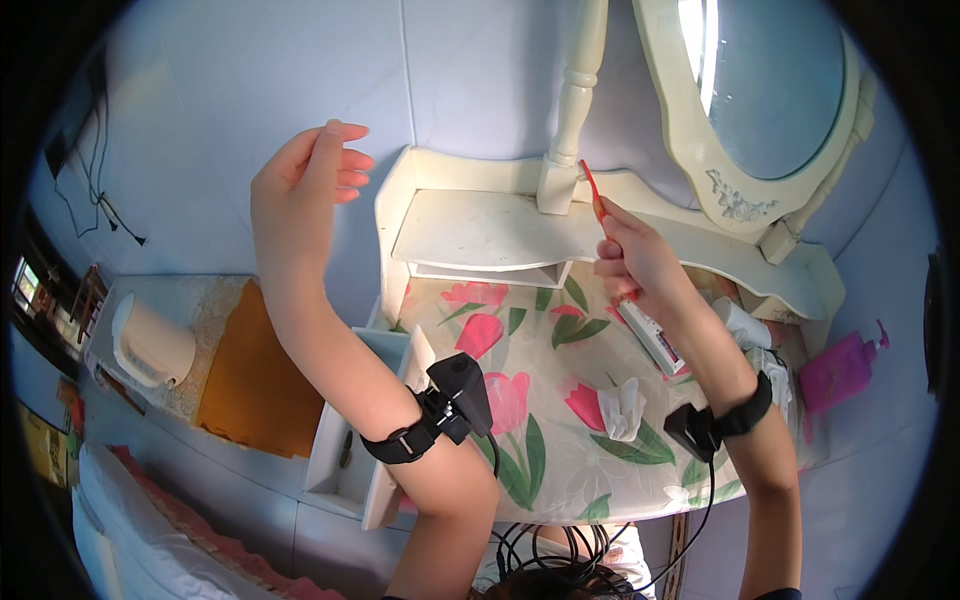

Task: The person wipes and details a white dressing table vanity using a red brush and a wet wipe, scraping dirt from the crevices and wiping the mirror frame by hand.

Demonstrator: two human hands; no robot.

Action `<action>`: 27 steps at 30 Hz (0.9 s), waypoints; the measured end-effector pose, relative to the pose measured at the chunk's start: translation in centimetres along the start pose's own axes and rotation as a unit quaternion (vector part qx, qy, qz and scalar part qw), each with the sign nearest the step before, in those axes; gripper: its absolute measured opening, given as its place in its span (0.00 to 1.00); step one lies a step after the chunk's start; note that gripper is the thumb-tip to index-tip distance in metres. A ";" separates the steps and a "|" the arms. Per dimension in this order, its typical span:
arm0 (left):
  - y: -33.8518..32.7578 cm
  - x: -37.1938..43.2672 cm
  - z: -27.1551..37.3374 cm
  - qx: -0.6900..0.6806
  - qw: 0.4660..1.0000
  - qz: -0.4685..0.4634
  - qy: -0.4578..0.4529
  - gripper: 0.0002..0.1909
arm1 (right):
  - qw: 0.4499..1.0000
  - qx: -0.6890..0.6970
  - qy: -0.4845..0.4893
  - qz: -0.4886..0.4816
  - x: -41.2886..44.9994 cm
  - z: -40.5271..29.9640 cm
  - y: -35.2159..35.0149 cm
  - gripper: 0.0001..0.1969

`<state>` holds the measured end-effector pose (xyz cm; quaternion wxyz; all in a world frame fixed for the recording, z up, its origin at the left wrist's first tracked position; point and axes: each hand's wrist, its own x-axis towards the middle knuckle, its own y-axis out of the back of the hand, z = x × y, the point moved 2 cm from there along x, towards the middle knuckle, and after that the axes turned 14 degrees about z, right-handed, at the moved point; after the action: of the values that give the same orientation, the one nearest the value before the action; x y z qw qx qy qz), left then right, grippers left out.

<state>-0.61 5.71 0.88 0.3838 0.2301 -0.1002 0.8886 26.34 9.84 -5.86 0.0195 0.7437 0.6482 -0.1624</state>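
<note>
My left hand [311, 165] is raised against the blue wall, left of the dressing table, its fingers loosely curled and nothing seen in them. In my right hand [630, 255] is a slim red stick-like thing [592, 189], perhaps a brush or pen; its tip points up beside the turned white post [576, 112]. Just below that hand a small white box [651, 337] lies on the flowered tablecloth [540, 375]. A crumpled white tissue [622, 409] lies nearer to me.
An oval mirror [780, 90] in a white frame stands at the right. A purple pump bottle [836, 371] and a white cup [741, 322] are near the right edge. A drawer [337, 465] is pulled out at the left. A cream kettle [154, 341] stands further left.
</note>
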 end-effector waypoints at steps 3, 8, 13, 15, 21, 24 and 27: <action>-0.8 0.0 0.0 -0.020 1.000 -0.018 -0.007 0.15 | 0.999 -0.017 -0.009 -0.035 1.4 -1.0 0.0 0.19; -0.7 0.0 0.2 -0.028 0.999 -0.029 -0.013 0.15 | 0.990 -0.117 0.071 0.016 -1.6 0.2 0.4 0.21; -0.4 0.5 -0.7 -0.019 1.000 -0.018 -0.001 0.15 | 0.927 -0.333 0.173 -0.008 -4.0 -1.8 2.0 0.20; -0.5 0.2 -0.7 -0.016 1.000 -0.008 -0.008 0.15 | 0.830 -0.426 0.359 0.020 -4.5 -3.8 1.9 0.19; -1.7 -0.4 0.2 -0.029 0.998 -0.055 -0.005 0.15 | 0.795 -0.396 0.433 0.155 -4.2 -11.5 0.8 0.17; -1.9 -0.5 0.5 -0.032 0.998 -0.044 -0.015 0.14 | 0.815 -0.415 0.391 0.102 -2.2 -9.9 -0.2 0.20; -1.9 -0.7 0.8 -0.026 0.999 -0.042 -0.021 0.14 | 0.979 -0.074 0.192 -0.006 -2.7 -11.4 -0.6 0.21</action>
<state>1.50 6.30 1.28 0.4243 0.2427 -0.1214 0.8639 27.94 10.03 5.73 -0.0513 0.7537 0.6544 0.0320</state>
